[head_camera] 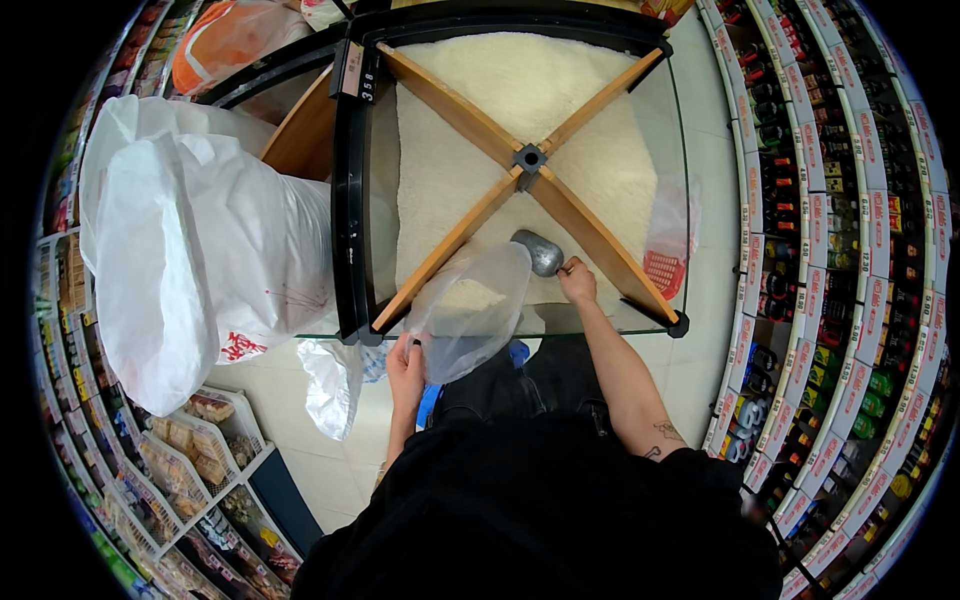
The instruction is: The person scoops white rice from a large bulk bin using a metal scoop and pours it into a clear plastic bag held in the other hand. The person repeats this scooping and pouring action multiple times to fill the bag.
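My left hand (406, 365) grips the edge of a clear plastic bag (480, 300), which hangs over the front glass edge of a bin. Some pale grain shows through or behind the bag's film; I cannot tell which. My right hand (578, 281) is closed on the handle of a metal scoop (538, 253), whose bowl is beside the bag's upper right side. Beneath lies a bed of white grain, likely rice (517, 90), in a glass-sided bin (352, 187). Wooden dividers (450, 247) cross over the grain and meet at a dark central joint (530, 158).
A large white sack (225, 202) leans against the bin's left side. A red plastic basket (664, 274) shows at the right glass wall. Shelves of bottles (780, 247) line the right aisle; a rack of packaged food (195, 450) stands lower left. A silvery bag (331, 382) hangs below the bin's edge.
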`<state>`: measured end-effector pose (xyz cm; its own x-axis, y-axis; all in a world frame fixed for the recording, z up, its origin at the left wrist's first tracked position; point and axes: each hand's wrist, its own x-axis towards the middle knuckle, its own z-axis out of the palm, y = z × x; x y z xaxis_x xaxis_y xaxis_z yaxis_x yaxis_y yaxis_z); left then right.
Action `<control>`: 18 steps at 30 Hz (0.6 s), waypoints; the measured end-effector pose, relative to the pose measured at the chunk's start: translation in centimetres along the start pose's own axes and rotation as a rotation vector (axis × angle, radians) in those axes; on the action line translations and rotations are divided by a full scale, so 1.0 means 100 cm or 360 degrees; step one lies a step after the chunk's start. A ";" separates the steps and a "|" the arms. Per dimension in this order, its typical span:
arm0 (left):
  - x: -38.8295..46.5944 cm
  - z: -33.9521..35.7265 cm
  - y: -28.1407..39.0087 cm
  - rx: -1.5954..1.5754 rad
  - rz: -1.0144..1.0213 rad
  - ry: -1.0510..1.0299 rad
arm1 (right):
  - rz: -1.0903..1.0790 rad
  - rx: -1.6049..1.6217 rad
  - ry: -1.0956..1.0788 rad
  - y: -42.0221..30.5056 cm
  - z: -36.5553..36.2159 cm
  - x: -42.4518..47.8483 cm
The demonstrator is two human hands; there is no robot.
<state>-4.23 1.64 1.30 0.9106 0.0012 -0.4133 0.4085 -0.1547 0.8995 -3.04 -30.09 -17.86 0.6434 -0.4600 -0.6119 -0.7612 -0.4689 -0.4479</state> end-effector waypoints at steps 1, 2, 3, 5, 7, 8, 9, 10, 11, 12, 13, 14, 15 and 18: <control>-0.001 -0.001 0.000 0.0018 0.0011 -0.0003 | -0.0001 -0.0018 0.0008 -0.005 0.005 0.001; -0.001 -0.002 0.000 0.0037 0.0022 -0.0009 | 0.0000 -0.0037 0.0016 -0.011 0.010 0.003; -0.002 -0.003 0.000 0.0053 0.0029 -0.0015 | -0.0054 -0.0017 0.0038 -0.015 0.015 0.005; -0.004 -0.003 0.003 0.0109 -0.0010 -0.0031 | -0.0157 0.0024 0.0081 -0.022 0.025 0.009; -0.005 -0.005 0.001 0.0222 -0.0014 -0.0048 | -0.0141 0.0066 0.0055 -0.028 0.034 0.015; -0.005 -0.006 0.001 0.0197 -0.0042 -0.0065 | -0.0131 0.0088 0.0041 -0.030 0.038 0.017; -0.006 -0.007 0.000 0.0206 -0.0042 -0.0071 | -0.0090 0.0188 -0.0022 -0.033 0.041 0.017; -0.006 -0.009 -0.001 0.0215 -0.0043 -0.0076 | -0.0049 0.0289 -0.0085 -0.035 0.044 0.017; -0.007 -0.010 -0.002 0.0224 -0.0043 -0.0082 | -0.0006 0.0389 -0.0149 -0.037 0.047 0.016; -0.006 -0.010 -0.002 0.0237 -0.0046 -0.0105 | -0.0012 0.0479 -0.0166 -0.030 0.053 0.020; -0.005 -0.010 -0.001 0.0249 -0.0046 -0.0133 | -0.0017 0.0570 -0.0177 -0.020 0.061 0.024; -0.004 -0.009 0.000 0.0261 -0.0046 -0.0163 | -0.0021 0.0662 -0.0186 -0.008 0.067 0.029; -0.005 -0.010 0.001 0.0296 -0.0043 -0.0179 | 0.0016 0.0770 -0.0219 -0.007 0.068 0.027; -0.004 -0.012 0.004 0.0349 -0.0011 -0.0212 | 0.0100 0.0991 -0.0350 -0.003 0.065 0.020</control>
<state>-4.33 2.75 2.01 0.8856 -0.1249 -0.4472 0.3779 -0.3659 0.8505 -2.05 -25.97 -23.15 0.6150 -0.2765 -0.7384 -0.7438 0.1075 -0.6597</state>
